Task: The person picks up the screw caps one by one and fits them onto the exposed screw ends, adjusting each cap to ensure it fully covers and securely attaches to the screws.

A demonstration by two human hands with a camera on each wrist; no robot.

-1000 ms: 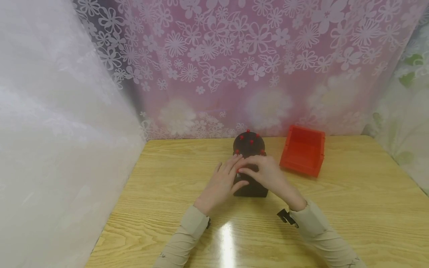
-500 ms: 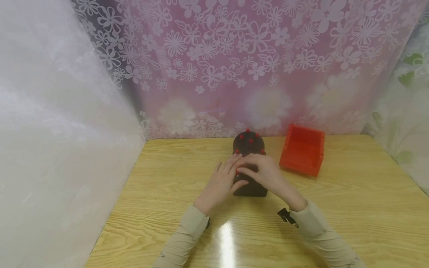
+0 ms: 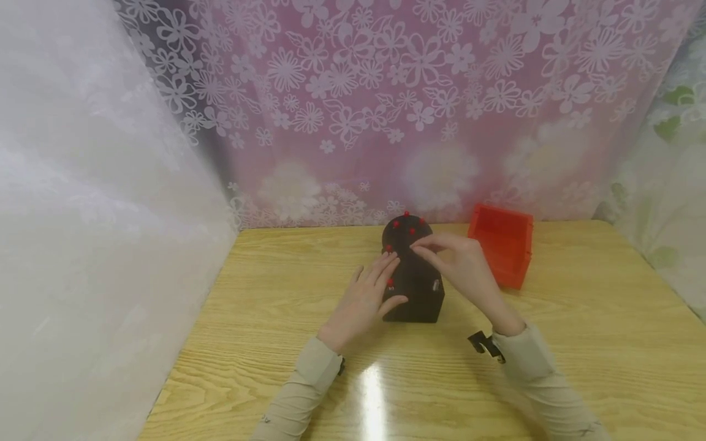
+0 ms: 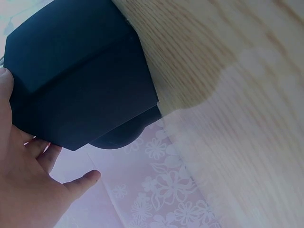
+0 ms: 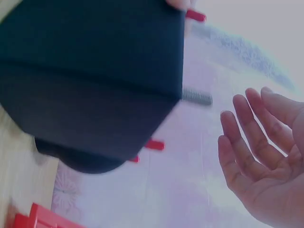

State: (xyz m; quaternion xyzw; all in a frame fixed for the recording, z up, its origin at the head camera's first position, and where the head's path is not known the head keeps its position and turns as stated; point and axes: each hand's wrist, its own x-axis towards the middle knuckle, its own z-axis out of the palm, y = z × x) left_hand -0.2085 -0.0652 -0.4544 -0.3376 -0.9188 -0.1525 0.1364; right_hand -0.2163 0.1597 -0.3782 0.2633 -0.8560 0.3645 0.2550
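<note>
A black block (image 3: 410, 303) with a rounded far part stands on the table, with several small red pegs (image 3: 412, 231) rising from its top. Near its front left corner one red peg (image 3: 390, 282) sits over a metal stud. A bare metal stud (image 3: 436, 285) sticks up at the front right; the right wrist view shows this threaded stud (image 5: 197, 96) from the side. My left hand (image 3: 358, 306) rests along the block's left side, fingers extended. Above the block, my right hand (image 3: 466, 269) is raised with thumb and index close together; its wrist view shows nothing between the fingers.
A red open box (image 3: 502, 245) stands at the back right of the wooden table (image 3: 276, 294), right of the block. Behind it hangs a pink flowered curtain (image 3: 342, 153). A white sheet (image 3: 110, 245) borders the left.
My right hand has lifted off the red peg at the front left and moved right and up, uncovering the bare stud. My left hand has stayed put.
</note>
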